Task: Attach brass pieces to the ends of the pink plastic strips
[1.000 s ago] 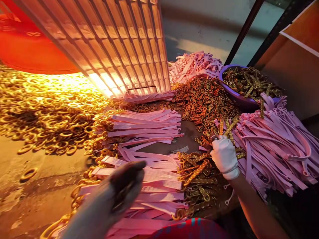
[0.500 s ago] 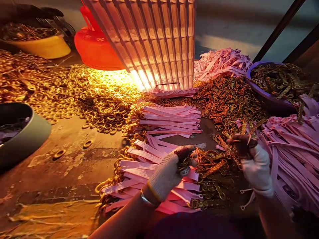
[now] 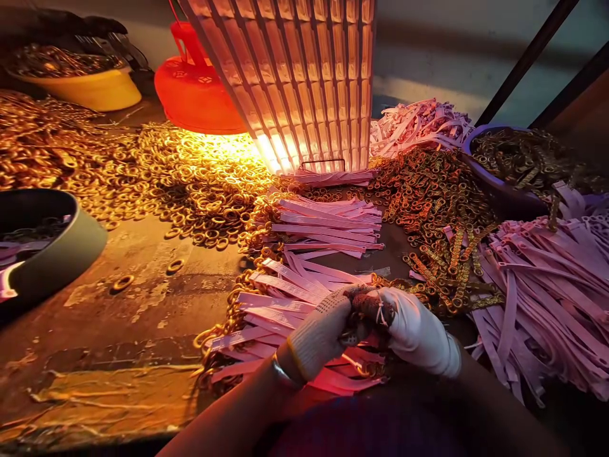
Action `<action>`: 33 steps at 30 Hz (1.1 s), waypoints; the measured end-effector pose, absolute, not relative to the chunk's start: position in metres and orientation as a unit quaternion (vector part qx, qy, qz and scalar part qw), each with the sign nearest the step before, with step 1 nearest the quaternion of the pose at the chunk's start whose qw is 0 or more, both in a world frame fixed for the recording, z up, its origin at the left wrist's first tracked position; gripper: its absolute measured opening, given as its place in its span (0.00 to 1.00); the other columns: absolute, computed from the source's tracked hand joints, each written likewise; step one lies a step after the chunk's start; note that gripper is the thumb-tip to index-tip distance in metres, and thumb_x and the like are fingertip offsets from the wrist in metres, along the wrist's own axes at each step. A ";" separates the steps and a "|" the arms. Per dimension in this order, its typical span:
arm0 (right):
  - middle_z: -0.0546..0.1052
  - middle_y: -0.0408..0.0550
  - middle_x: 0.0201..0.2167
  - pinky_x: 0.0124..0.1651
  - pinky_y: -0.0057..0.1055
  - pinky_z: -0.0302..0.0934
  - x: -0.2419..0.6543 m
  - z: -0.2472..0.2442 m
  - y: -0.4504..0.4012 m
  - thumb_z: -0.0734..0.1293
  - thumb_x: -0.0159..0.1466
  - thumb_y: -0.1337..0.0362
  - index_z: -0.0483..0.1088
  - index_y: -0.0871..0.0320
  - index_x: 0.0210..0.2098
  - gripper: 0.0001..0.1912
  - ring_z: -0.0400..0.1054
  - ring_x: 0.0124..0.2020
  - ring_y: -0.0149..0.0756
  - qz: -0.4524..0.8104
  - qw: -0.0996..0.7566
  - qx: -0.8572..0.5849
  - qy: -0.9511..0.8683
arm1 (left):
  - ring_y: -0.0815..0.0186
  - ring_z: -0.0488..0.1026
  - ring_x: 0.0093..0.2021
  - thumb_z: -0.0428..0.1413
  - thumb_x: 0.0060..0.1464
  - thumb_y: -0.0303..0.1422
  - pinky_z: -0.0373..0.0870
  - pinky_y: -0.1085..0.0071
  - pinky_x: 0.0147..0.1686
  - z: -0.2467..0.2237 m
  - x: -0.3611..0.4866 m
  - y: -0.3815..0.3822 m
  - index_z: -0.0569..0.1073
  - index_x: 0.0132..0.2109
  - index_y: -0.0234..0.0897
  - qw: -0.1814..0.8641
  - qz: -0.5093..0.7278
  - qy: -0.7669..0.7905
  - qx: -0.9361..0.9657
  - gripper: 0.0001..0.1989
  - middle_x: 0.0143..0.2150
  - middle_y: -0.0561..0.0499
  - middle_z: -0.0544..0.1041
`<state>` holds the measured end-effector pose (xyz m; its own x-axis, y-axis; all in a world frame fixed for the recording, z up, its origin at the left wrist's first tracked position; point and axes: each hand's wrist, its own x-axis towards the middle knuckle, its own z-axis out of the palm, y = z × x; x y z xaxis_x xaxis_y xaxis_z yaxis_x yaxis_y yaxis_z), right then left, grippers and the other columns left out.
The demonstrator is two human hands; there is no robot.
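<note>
My left hand [image 3: 328, 327], in a white glove with dark fingertips, meets my right hand [image 3: 409, 324] above the front of a pile of pink straps [image 3: 280, 301]. Both hands have their fingers bent together. Whatever sits between the fingertips is dark and too small to make out. Gold rings hang at the left ends of the straps. Behind my right hand lie gold chain pieces [image 3: 442, 273], and more pink straps [image 3: 547, 285] are heaped to its right.
A red lamp [image 3: 190, 95] glows over heaped gold rings [image 3: 200, 184], beside an upright ribbed panel [image 3: 314, 82]. A grey-green bowl [image 3: 71, 247] stands left, a yellow basin [image 3: 104, 89] back left. A purple basin [image 3: 499, 184] with chain pieces is at the right.
My right hand has moved left from the chain pieces and now meets my left hand. The view has shifted slightly.
</note>
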<state>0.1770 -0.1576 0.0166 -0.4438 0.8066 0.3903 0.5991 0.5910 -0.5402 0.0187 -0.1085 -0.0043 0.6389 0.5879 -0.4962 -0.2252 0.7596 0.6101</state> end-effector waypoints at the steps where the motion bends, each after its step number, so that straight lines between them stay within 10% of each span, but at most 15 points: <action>1: 0.77 0.46 0.34 0.39 0.30 0.68 0.175 0.016 -0.159 0.59 0.66 0.73 0.70 0.55 0.45 0.12 0.71 0.34 0.34 0.170 0.311 -0.425 -0.833 | 0.78 0.56 0.16 0.61 0.46 0.30 0.50 0.81 0.15 -0.004 0.020 -0.109 0.77 0.37 0.32 0.871 0.227 0.358 0.250 0.09 0.20 0.56 0.68; 7: 0.78 0.49 0.45 0.50 0.32 0.69 0.173 0.009 -0.164 0.65 0.64 0.70 0.67 0.55 0.55 0.19 0.74 0.44 0.35 0.275 0.408 -0.445 -0.748 | 0.67 0.75 0.31 0.64 0.45 0.30 0.70 0.76 0.29 -0.007 0.014 -0.105 0.79 0.39 0.32 0.851 0.252 0.367 0.278 0.11 0.35 0.45 0.80; 11: 0.79 0.46 0.42 0.45 0.29 0.70 0.175 0.008 -0.164 0.64 0.65 0.70 0.68 0.56 0.55 0.19 0.73 0.37 0.32 0.326 0.450 -0.535 -0.636 | 0.74 0.65 0.21 0.65 0.48 0.36 0.59 0.79 0.20 -0.007 0.001 -0.100 0.77 0.38 0.33 0.827 0.255 0.351 0.359 0.12 0.27 0.50 0.76; 14: 0.79 0.47 0.43 0.44 0.30 0.70 0.174 0.004 -0.164 0.63 0.64 0.70 0.66 0.56 0.58 0.22 0.72 0.36 0.33 0.330 0.425 -0.565 -0.626 | 0.77 0.54 0.15 0.62 0.53 0.42 0.47 0.79 0.15 -0.006 -0.001 -0.102 0.73 0.33 0.33 0.799 0.214 0.360 0.431 0.14 0.18 0.55 0.68; 19: 0.74 0.59 0.53 0.54 0.42 0.67 0.171 -0.001 -0.166 0.61 0.57 0.74 0.63 0.61 0.61 0.32 0.70 0.51 0.46 0.136 0.283 -0.595 -0.740 | 0.76 0.59 0.19 0.59 0.57 0.39 0.54 0.80 0.18 -0.011 0.004 -0.108 0.69 0.30 0.35 0.747 0.238 0.380 0.490 0.13 0.20 0.56 0.66; 26: 0.68 0.53 0.27 0.31 0.38 0.58 0.153 -0.013 -0.179 0.65 0.53 0.67 0.67 0.57 0.23 0.03 0.60 0.28 0.42 -0.093 0.153 -0.580 -0.795 | 0.77 0.55 0.16 0.62 0.51 0.39 0.48 0.82 0.15 -0.003 -0.010 -0.078 0.68 0.36 0.37 0.794 0.338 0.375 0.338 0.12 0.21 0.59 0.65; 33: 0.72 0.60 0.40 0.41 0.38 0.63 0.163 -0.006 -0.167 0.63 0.56 0.70 0.72 0.63 0.40 0.13 0.65 0.38 0.45 -0.051 0.200 -0.629 -0.750 | 0.75 0.58 0.16 0.60 0.53 0.38 0.52 0.79 0.16 -0.001 -0.005 -0.088 0.67 0.30 0.36 0.753 0.230 0.391 0.477 0.11 0.18 0.58 0.64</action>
<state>0.1635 -0.1670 -0.0056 -0.1292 0.9221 0.3647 0.9630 0.2044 -0.1755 -0.0047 -0.0877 -0.0009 0.5878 0.7193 -0.3703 0.0269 0.4402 0.8975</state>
